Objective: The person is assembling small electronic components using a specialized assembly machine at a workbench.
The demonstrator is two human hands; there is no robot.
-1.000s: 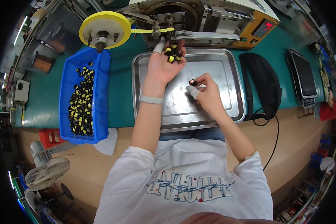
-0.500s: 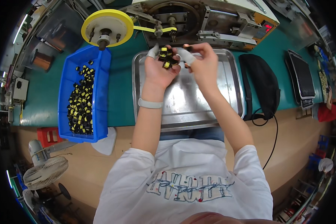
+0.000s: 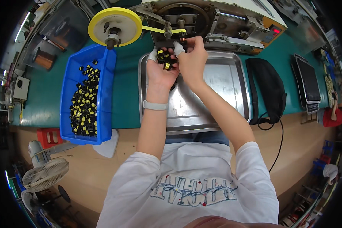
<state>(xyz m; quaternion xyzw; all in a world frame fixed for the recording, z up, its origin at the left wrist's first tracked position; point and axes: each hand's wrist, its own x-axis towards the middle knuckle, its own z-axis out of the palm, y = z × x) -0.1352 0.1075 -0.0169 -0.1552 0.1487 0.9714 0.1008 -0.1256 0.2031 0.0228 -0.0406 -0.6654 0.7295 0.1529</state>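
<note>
Cupped palm up over the tray's far left, my left hand (image 3: 161,74) closes around several small black coils with yellow tape (image 3: 166,60). White wrapping covers its thumb tip. My right hand (image 3: 193,60) is just right of it, at the machine's front, pinching a single small black coil with copper-coloured winding (image 3: 183,39). A white cover sits on one of its fingers. That coil is just below the end of the yellow tape strip (image 3: 155,29), which runs from the tape roll (image 3: 127,26) to the machine's spindle. The right hand partly hides the left fingers.
A blue bin (image 3: 106,95) with many black-and-yellow coils stands left of the metal tray (image 3: 216,102). The taping machine (image 3: 231,28) spans the far side. A black pouch (image 3: 268,87) with a cable lies right of the tray, and dark trays (image 3: 307,78) are farther right.
My right hand has moved left and away from me, bringing its coil up to the machine's spindle. My left hand still cups its coils, and the view has shifted slightly.
</note>
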